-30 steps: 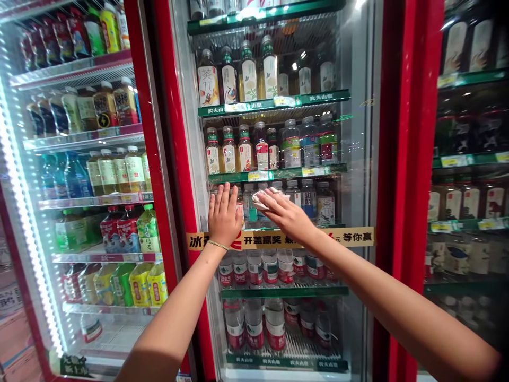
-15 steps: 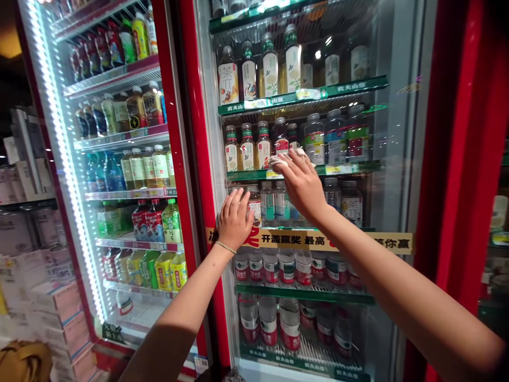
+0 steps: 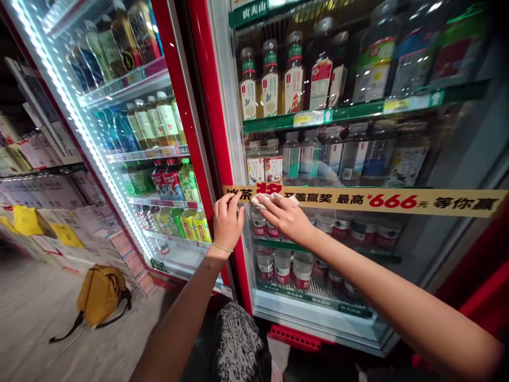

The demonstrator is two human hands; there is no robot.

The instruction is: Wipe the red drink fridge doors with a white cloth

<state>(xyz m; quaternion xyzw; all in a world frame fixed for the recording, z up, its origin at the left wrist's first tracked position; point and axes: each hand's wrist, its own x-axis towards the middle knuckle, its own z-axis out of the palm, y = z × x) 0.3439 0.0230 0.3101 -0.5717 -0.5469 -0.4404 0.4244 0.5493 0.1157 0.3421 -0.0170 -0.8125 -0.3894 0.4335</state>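
My right hand (image 3: 287, 217) presses a small white cloth (image 3: 263, 199) flat against the glass door (image 3: 437, 159) of a red-framed drinks fridge, right on the yellow banner sticker (image 3: 397, 201) with red and black characters. My left hand (image 3: 227, 220) rests against the same glass at the banner's left end, fingers bent, a thin band on the wrist. Behind the glass stand rows of bottled tea (image 3: 270, 85) and water (image 3: 282, 265) on green shelves.
A second lit fridge (image 3: 151, 148) full of coloured bottles stands to the left. On the floor lie a yellow backpack (image 3: 99, 294) and stacked cartons (image 3: 47, 196) along the left wall. A red crate edge (image 3: 294, 337) shows under the fridge.
My right hand slid the cloth up the glass to the shelf above, then down onto the yellow banner. My view dropped lower and closer, and my left hand curled its fingers.
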